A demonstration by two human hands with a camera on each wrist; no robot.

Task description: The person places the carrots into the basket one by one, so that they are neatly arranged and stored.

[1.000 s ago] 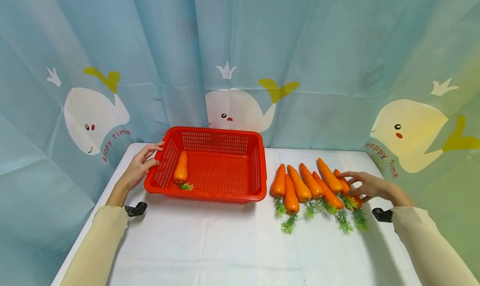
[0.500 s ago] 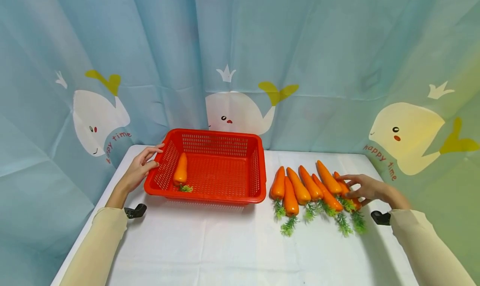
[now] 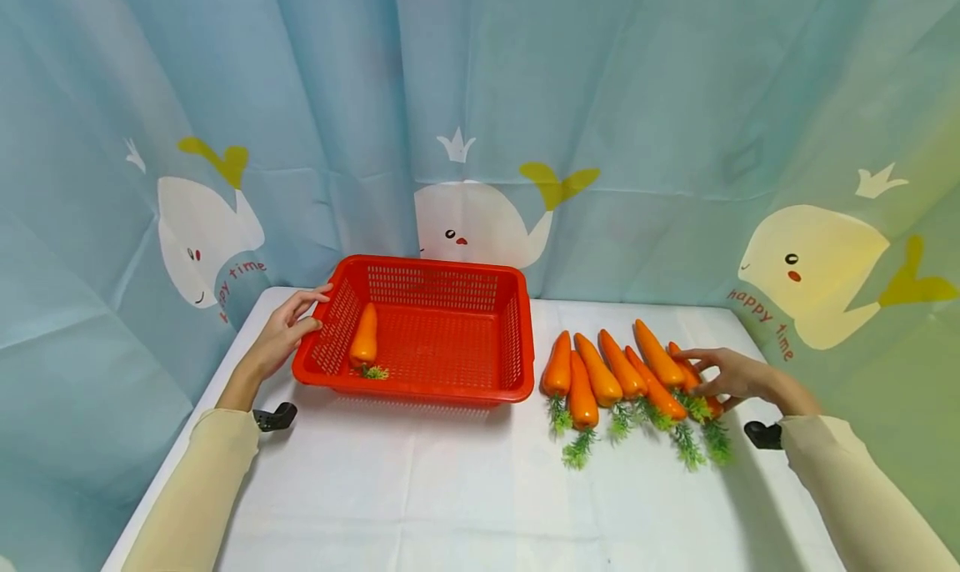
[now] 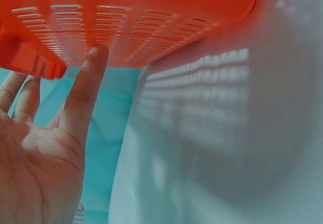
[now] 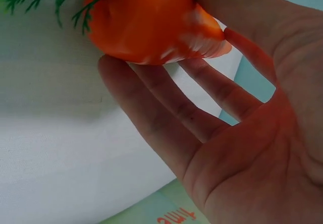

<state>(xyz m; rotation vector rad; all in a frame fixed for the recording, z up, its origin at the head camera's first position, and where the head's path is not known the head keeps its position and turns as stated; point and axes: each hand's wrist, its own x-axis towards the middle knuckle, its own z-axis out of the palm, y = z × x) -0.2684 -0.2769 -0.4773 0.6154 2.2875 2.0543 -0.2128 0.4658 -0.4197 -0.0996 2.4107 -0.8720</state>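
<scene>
In the head view my left hand (image 3: 283,332) lies at the left end of a red slotted basket (image 3: 416,393), its fingertips on the rim. From the left wrist view, one straight finger (image 4: 83,95) touches the outer wall below the rim. A carrot (image 3: 364,338) with a leafy top lies inside, along the left wall. My right hand (image 3: 738,376) holds the rightmost carrot (image 5: 146,22) of a row on the table, its fingers along one side and the thumb across the other. Much of that carrot is hidden by the hand in the head view.
Several more carrots (image 3: 600,372) lie side by side right of the basket, green tops (image 3: 579,449) towards me. They stand on a white-covered table (image 3: 450,489). A blue curtain (image 3: 652,97) with whale prints hangs close behind and at both sides.
The whole view has shifted slightly with the head. Both hands keep their places at the basket and at the rightmost carrot.
</scene>
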